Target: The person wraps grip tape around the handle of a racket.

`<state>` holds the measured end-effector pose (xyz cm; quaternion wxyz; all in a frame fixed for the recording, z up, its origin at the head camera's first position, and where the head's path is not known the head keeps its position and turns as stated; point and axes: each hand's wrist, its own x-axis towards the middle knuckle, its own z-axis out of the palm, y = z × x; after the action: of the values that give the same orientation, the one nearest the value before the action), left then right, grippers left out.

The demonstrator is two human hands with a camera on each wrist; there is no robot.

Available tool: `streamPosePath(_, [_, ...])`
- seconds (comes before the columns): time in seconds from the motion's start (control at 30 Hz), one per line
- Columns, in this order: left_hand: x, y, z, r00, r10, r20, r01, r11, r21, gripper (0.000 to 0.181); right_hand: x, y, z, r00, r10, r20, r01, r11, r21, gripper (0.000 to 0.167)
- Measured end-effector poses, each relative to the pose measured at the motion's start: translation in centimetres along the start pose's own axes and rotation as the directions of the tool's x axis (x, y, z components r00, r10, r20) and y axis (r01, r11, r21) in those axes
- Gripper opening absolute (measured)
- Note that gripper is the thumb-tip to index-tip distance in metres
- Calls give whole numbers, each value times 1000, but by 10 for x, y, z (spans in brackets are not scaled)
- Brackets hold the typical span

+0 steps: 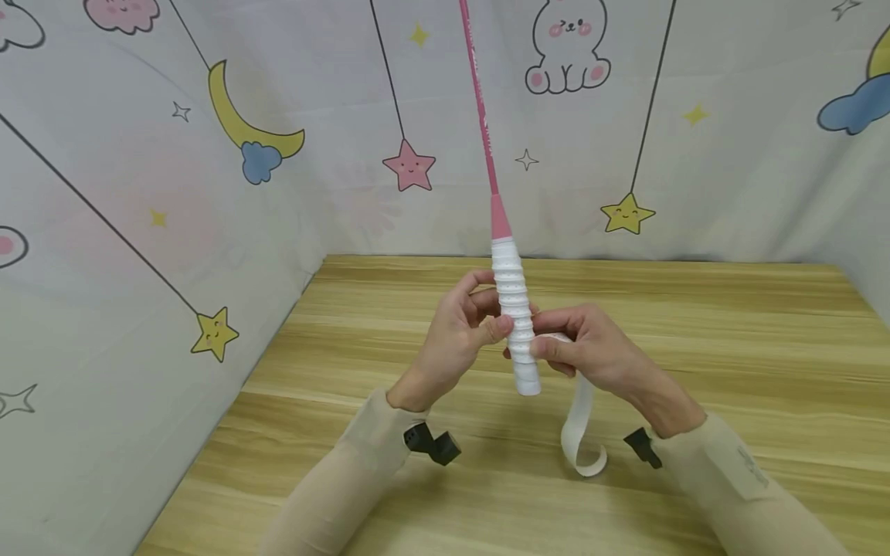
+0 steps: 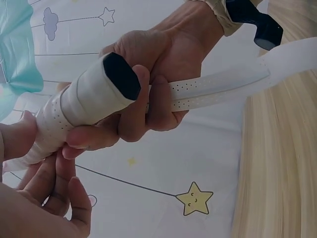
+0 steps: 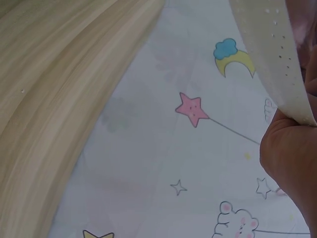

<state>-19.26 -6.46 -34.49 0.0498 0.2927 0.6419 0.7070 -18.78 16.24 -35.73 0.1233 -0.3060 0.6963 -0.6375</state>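
A racket with a thin pink shaft (image 1: 480, 100) and a white ribbed handle (image 1: 511, 282) is held upright, tilted slightly; its head is out of view. My left hand (image 1: 455, 336) grips the handle around its middle, thumb in front. At the handle's lower right, my right hand (image 1: 598, 347) holds white grip tape (image 1: 575, 428), thumb against the handle. The loose tape hangs below that hand and curls at its end. Perforations along the tape (image 2: 218, 87) show in the left wrist view, as does the handle's dark butt end (image 2: 121, 77). The right wrist view catches the tape (image 3: 272, 54) beside my hand.
Below the hands lies a wood-grain table (image 1: 417, 494). Behind it and along the left hangs a white cloth (image 1: 459, 208) printed with stars, moons and bears. Small black wrist devices sit on the left sleeve (image 1: 375, 440) and the right sleeve (image 1: 730, 471).
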Motion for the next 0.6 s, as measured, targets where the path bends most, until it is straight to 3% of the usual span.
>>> streamPosePath(0.13, [-1,0,-2,1000,-13,13,14,999,-51,65,-1,-2,3,998,-25,-65,23,999,-40,47])
streamPosePath(0.2, [-2,-1,-2,1000,-11,5,12,999,-46,59,-2,-2,4,995,-36,-92,30,998,-62,48])
streamPosePath(0.33, [-1,-1,-1,999,15,-48,-11,996,89,63,-2,-2,7,988,-41,-150,24,993,-113,42])
streamPosePath(0.47, [2,0,6,992,21,-121,12,964,266,62,-1,-2,8,975,-6,-220,-33,985,-169,33])
streamPosePath(0.6, [4,1,13,979,42,-198,26,944,328,65,1,-1,8,964,36,-265,-93,974,-206,30])
